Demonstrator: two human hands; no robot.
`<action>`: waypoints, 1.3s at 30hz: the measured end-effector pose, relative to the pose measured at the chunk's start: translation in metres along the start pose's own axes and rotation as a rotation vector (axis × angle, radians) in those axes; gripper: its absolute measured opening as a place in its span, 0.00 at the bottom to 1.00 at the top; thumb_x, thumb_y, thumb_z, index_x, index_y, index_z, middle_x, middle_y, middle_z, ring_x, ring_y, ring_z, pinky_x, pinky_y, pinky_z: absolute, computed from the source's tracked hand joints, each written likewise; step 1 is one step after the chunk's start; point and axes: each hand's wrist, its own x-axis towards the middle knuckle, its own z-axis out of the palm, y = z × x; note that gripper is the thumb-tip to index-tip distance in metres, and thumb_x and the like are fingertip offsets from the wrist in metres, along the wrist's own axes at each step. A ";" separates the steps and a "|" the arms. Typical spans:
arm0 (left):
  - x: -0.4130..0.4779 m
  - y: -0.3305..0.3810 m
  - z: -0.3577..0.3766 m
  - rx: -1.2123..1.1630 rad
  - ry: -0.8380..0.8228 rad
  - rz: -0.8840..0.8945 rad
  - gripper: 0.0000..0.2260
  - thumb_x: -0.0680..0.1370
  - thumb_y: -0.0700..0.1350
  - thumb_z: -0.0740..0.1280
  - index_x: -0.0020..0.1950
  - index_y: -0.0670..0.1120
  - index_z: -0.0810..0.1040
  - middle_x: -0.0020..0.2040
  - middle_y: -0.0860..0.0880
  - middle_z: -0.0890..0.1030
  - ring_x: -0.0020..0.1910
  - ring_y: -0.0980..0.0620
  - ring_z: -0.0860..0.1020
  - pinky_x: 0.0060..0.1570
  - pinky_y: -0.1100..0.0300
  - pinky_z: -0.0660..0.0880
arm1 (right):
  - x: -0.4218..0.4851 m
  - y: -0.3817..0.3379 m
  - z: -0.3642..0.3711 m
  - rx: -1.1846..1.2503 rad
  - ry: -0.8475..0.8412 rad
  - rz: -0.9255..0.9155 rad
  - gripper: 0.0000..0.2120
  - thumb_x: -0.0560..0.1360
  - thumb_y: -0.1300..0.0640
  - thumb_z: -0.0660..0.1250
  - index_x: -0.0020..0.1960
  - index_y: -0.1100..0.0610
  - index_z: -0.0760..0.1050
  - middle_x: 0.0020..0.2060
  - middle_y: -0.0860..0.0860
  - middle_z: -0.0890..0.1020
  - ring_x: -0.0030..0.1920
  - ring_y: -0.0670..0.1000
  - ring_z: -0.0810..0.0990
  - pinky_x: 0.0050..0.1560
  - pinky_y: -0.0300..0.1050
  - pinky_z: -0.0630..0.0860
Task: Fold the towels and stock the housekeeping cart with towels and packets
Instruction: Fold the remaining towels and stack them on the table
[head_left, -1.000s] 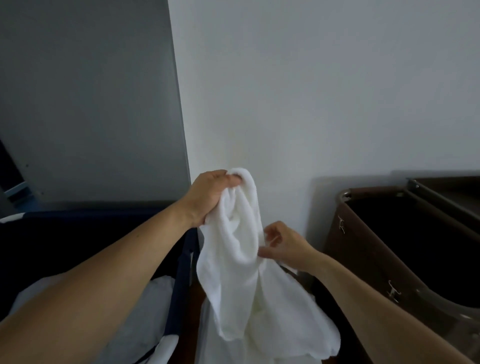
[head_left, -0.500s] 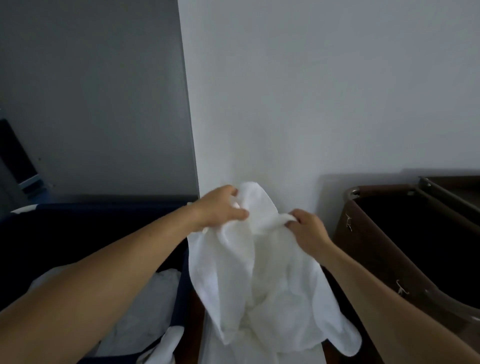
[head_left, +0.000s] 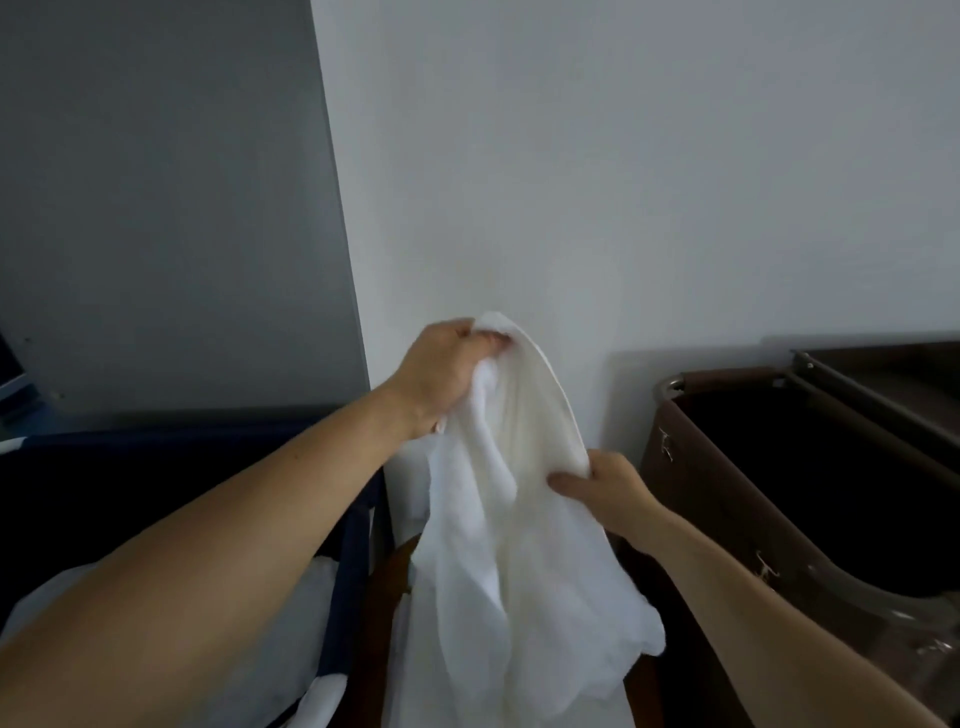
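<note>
White towel (head_left: 514, 545) hangs left of the brown bin (head_left: 810, 467); left hand (head_left: 441, 374) grips its top, right hand (head_left: 605, 486) pinches its edge.

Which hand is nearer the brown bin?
Right. The right hand pinches the towel just left of the brown bin; the left hand grips the towel higher up, farther left.

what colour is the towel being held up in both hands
Plain white, no pattern visible. The towel shows best in the head view, the only one.
</note>
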 end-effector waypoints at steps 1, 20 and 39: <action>0.003 0.008 -0.002 -0.053 0.017 0.012 0.07 0.76 0.49 0.69 0.42 0.48 0.85 0.42 0.45 0.85 0.41 0.46 0.84 0.43 0.52 0.81 | -0.002 0.009 0.000 0.053 0.008 0.047 0.04 0.74 0.56 0.74 0.44 0.56 0.83 0.42 0.55 0.85 0.44 0.56 0.84 0.50 0.51 0.80; -0.019 -0.031 0.023 0.524 -0.447 -0.030 0.11 0.79 0.52 0.69 0.47 0.43 0.81 0.39 0.49 0.79 0.38 0.53 0.76 0.40 0.60 0.72 | -0.015 -0.059 -0.026 0.100 -0.010 -0.202 0.05 0.69 0.55 0.77 0.41 0.53 0.82 0.33 0.46 0.82 0.34 0.43 0.79 0.36 0.40 0.74; -0.019 -0.044 0.028 0.392 -0.627 -0.184 0.38 0.74 0.46 0.74 0.78 0.60 0.57 0.55 0.53 0.82 0.53 0.53 0.81 0.52 0.59 0.80 | -0.021 -0.039 -0.047 0.111 -0.111 -0.149 0.04 0.68 0.65 0.74 0.42 0.64 0.81 0.33 0.56 0.78 0.36 0.53 0.77 0.40 0.50 0.73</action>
